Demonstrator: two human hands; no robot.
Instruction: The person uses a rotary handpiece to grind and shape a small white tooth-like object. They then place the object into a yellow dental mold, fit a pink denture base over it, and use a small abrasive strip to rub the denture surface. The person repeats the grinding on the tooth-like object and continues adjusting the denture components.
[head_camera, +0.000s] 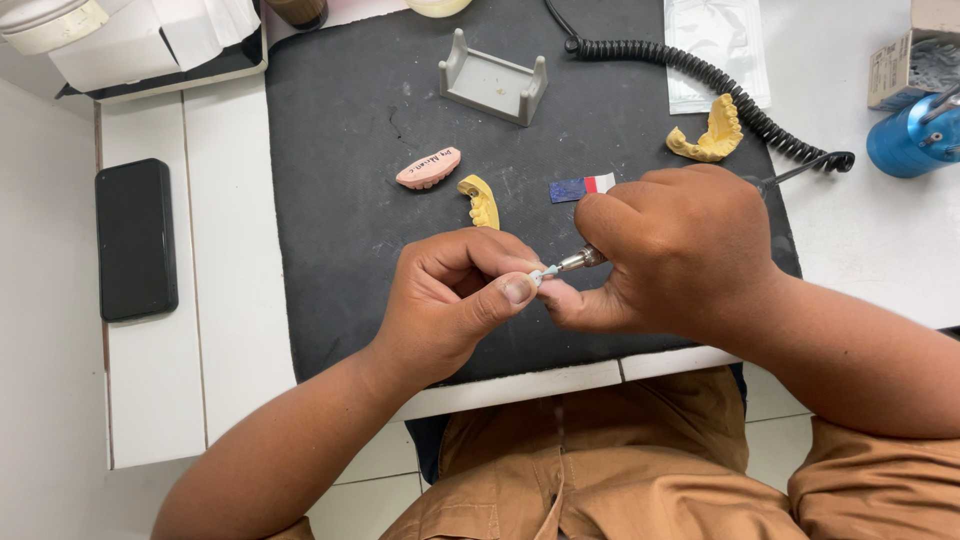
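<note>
My left hand (455, 295) pinches a tiny pale piece (537, 274) between thumb and fingers above the black mat (350, 150). My right hand (680, 250) grips a metal rotary handpiece (578, 261), its thin tip touching the small piece. The tool's black coiled cord (700, 75) runs off to the back. A yellow dental cast segment (481, 201) lies just behind my left hand. A pink wax rim (428, 168) sits beside it. A second yellow cast (708, 133) lies behind my right hand.
A grey plastic holder (492, 84) stands at the mat's back. A small blue, white and red strip (582, 186) lies mid-mat. A black phone (136, 238) rests on the white counter, left. A blue cylinder (910, 140) and a clear plastic bag (717, 40) sit at the right rear.
</note>
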